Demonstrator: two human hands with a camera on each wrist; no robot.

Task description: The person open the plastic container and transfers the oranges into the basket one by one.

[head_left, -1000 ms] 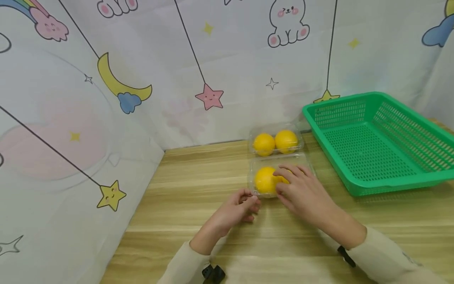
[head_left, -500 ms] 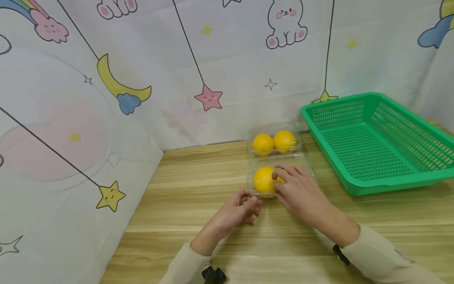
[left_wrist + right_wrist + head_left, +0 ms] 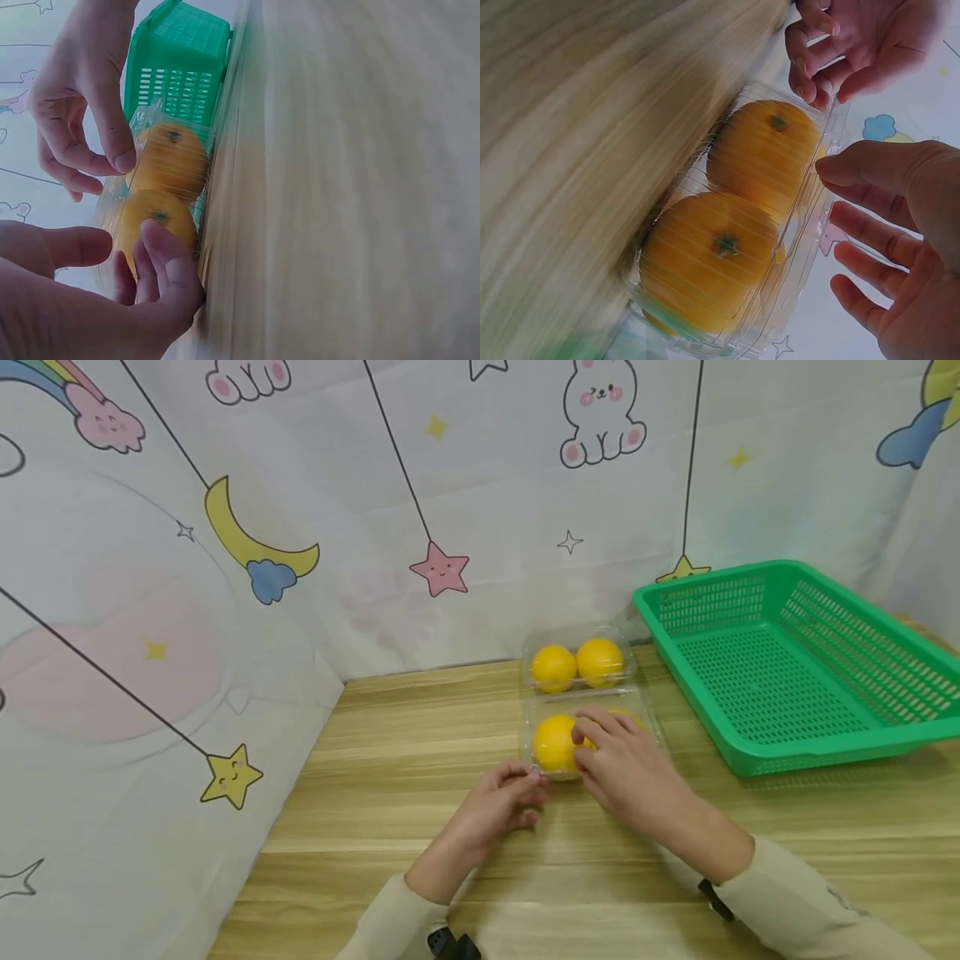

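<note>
A clear plastic clamshell box (image 3: 705, 330) stands on the wooden table, with two oranges (image 3: 705, 259) showing through its ribbed front wall. My left hand (image 3: 498, 802) pinches the box's near left corner between thumb and fingers. At the right of the near rim, my right hand (image 3: 630, 768) pinches the edge with thumb and forefinger; its other fingers lie behind the edge in the right wrist view. That hand hides most of the front right orange in the head view. Two more oranges (image 3: 577, 665) sit behind under clear plastic; I cannot tell whether that is a separate box.
To the right is a green plastic basket (image 3: 780, 756), its near corner close to the box. A white cloth (image 3: 495, 468) printed with stars and animals hangs along the table's back and left. Bare wooden tabletop (image 3: 405, 727) extends left of the box.
The head view has drifted slightly, so the scene sits a little further left and lower. Both hands stay at the box's near edge, with only slight finger movement.
</note>
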